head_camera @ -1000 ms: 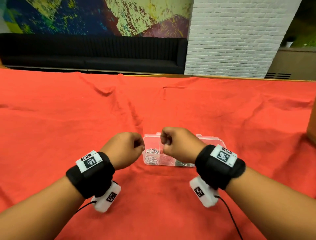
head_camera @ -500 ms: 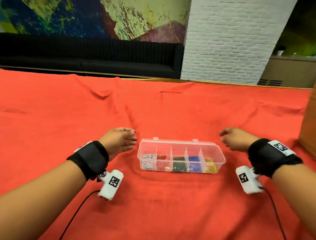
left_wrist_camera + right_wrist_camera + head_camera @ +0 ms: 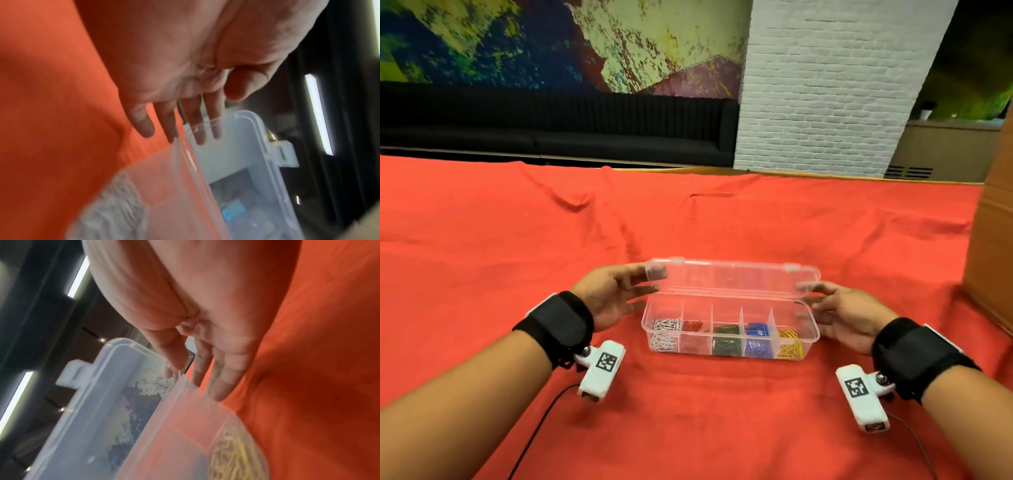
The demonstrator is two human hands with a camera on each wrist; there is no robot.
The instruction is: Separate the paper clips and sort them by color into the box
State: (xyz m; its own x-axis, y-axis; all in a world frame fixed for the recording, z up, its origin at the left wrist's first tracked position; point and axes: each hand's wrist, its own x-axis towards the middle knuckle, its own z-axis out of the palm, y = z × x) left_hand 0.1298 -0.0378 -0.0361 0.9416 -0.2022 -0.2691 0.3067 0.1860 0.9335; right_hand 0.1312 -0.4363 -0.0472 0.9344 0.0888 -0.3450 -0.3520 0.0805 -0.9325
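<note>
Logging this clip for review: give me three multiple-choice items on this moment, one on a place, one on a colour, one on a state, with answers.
1. Where are the yellow paper clips?
A. box's rightmost compartment
B. leftmost compartment
C. on the cloth

2. What colour are the clips between the green clips and the yellow ones?
A. white
B. blue
C. red

3. How is the lid?
A. raised
B. shut flat
C. lying off the box

Answers: 1 A, they lie at the right end of the box. 2 B, blue clips fill that compartment. 3 A, left hand and right hand touch its ends.
</note>
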